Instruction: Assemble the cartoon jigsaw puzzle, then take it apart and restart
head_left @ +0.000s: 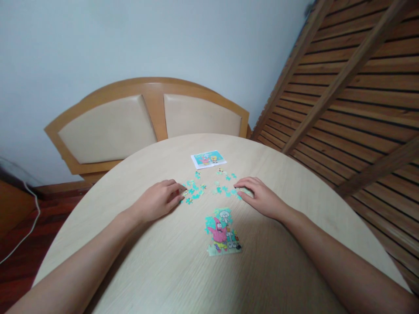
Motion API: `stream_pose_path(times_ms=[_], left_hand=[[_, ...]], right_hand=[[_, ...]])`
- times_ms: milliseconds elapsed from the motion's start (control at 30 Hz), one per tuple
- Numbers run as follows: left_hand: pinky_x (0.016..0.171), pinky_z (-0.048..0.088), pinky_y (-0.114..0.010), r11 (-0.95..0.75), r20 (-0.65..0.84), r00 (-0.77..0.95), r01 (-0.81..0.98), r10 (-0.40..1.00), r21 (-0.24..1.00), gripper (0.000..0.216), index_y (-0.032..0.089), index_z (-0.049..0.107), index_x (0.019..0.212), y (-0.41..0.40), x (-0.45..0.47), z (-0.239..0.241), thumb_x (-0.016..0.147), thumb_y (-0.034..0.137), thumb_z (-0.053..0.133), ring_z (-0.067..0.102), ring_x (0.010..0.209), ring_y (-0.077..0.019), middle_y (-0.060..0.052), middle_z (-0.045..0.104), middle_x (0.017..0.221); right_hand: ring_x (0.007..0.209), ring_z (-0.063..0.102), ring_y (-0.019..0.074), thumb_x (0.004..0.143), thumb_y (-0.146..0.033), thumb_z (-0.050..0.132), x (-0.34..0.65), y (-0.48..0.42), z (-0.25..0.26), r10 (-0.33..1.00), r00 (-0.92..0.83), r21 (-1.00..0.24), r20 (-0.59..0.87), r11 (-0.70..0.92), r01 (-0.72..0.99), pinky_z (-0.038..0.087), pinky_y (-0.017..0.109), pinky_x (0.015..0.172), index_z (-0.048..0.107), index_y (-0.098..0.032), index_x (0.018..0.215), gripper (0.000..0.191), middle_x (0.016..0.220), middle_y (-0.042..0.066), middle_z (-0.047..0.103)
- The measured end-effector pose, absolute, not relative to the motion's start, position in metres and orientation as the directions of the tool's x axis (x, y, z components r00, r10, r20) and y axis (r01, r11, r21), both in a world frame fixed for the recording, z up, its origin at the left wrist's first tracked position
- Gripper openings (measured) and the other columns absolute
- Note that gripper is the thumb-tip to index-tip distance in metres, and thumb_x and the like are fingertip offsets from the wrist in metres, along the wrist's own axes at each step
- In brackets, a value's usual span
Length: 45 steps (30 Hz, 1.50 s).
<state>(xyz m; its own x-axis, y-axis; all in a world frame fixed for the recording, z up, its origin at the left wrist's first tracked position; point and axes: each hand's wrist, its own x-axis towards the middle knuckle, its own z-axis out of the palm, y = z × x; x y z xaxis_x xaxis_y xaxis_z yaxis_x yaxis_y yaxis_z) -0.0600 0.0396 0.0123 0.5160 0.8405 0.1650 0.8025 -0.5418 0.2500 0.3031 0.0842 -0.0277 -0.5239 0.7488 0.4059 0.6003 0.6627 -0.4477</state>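
Observation:
My left hand (pixel 160 198) rests low on the table, open, with its fingertips at the edge of a cluster of loose turquoise puzzle pieces (pixel 194 190). Across from it, my right hand (pixel 257 194) is open, thumb and fingers apart, beside a second group of loose jigsaw pieces (pixel 225 190). I see nothing lifted in either hand. Nearer to me lies a partly joined jigsaw puzzle (pixel 220 235) showing a pink starfish and a pale squid-like cartoon figure. Beyond the loose pieces is a reference picture sheet (pixel 208 159) with matching cartoon figures on turquoise.
Everything lies on a round, pale wooden table (pixel 157 270). A wooden bench back with cream panels (pixel 109 129) stands behind its far edge. Slatted wood (pixel 356 87) leans along the right side. A white cable (pixel 34 213) hangs at the left.

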Motion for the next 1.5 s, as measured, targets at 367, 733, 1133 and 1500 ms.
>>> stream_pose_path(times_ms=[367, 733, 1133, 1500], left_hand=[[0.090, 0.054, -0.039, -0.591, 0.219, 0.551, 0.771, 0.805, 0.237, 0.022, 0.022, 0.071, 0.105, 0.040, -0.055, 0.004, 0.100, 0.028, 0.051, 0.066, 0.099, -0.0234, -0.008, 0.071, 0.108], [0.087, 0.053, -0.040, -0.468, 0.192, 0.427, 0.826, 0.884, 0.316, 0.022, 0.022, 0.071, 0.104, 0.038, -0.052, 0.003, 0.097, 0.030, 0.052, 0.066, 0.094, -0.0240, -0.007, 0.072, 0.102], [0.085, 0.052, -0.040, -0.466, 0.212, 0.416, 0.805, 0.885, 0.366, 0.023, 0.019, 0.067, 0.096, 0.044, -0.061, -0.008, 0.098, 0.036, 0.052, 0.063, 0.090, -0.0240, -0.009, 0.068, 0.098], [0.077, 0.048, -0.035, -0.381, 0.125, 0.362, 0.844, 0.924, 0.378, 0.020, 0.020, 0.066, 0.096, 0.039, -0.053, 0.004, 0.094, 0.033, 0.052, 0.063, 0.086, -0.0230, -0.007, 0.070, 0.092]], right_hand=[[0.108, 0.064, 0.0269, 0.096, -0.033, 0.060, 0.302, 0.084, -0.026, 0.751, -0.528, -0.454, 0.396, 0.660, 0.598, 0.048, 0.048, 0.098, 0.071, -0.025, 0.109, 0.019, 0.112, 0.009, 0.072], [0.116, 0.061, 0.0279, 0.099, -0.035, 0.056, 0.301, 0.076, -0.015, 0.738, -0.566, -0.419, 0.369, 0.675, 0.607, 0.047, 0.050, 0.103, 0.069, -0.026, 0.118, 0.024, 0.122, 0.010, 0.069], [0.114, 0.061, 0.0274, 0.087, -0.037, 0.074, 0.277, 0.031, 0.018, 0.551, -0.819, -0.401, 0.158, 0.794, 0.457, 0.044, 0.049, 0.107, 0.076, -0.029, 0.115, 0.030, 0.120, 0.008, 0.069], [0.107, 0.064, 0.0257, 0.092, -0.024, 0.062, 0.293, 0.049, 0.015, 0.686, -0.680, -0.345, 0.260, 0.723, 0.598, 0.049, 0.044, 0.097, 0.074, -0.021, 0.108, 0.020, 0.110, 0.009, 0.073]])
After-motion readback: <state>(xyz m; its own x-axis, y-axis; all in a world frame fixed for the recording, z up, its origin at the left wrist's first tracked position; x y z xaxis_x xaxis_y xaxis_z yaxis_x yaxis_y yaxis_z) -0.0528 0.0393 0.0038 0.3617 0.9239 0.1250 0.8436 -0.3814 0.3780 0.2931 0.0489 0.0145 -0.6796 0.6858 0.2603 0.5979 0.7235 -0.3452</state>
